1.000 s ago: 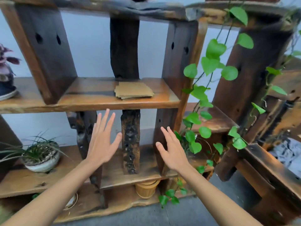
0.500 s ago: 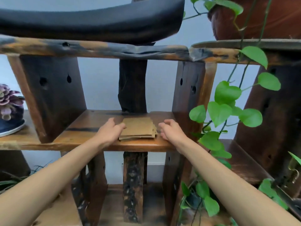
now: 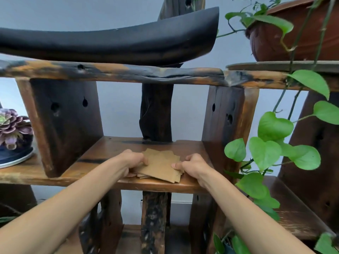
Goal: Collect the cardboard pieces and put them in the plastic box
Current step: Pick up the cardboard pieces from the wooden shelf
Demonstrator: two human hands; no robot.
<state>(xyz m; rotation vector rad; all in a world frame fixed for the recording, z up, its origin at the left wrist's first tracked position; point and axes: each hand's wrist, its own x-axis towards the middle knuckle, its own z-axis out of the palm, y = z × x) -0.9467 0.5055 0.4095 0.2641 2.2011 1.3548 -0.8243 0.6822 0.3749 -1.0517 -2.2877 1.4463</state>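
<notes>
A stack of several flat brown cardboard pieces [image 3: 160, 165] lies near the front of a rustic wooden shelf [image 3: 102, 153]. My left hand [image 3: 131, 162] grips the stack's left edge, fingers curled over the top and thumb hidden below. On the right edge, my right hand [image 3: 192, 165] pinches the stack with its fingers on top. The stack's front edge looks slightly raised and fanned. No plastic box is in view.
Dark upright posts [image 3: 156, 110] wall the shelf compartment on both sides and behind. A black curved wooden piece [image 3: 110, 41] rests on the shelf above. Pothos vines [image 3: 271, 143] hang close at the right from a brown pot [image 3: 293, 33]. A succulent [image 3: 12, 127] sits at left.
Both hands rose from below the shelf, reached the cardboard stack and closed on its two sides. The stack has since turned slightly and fanned out.
</notes>
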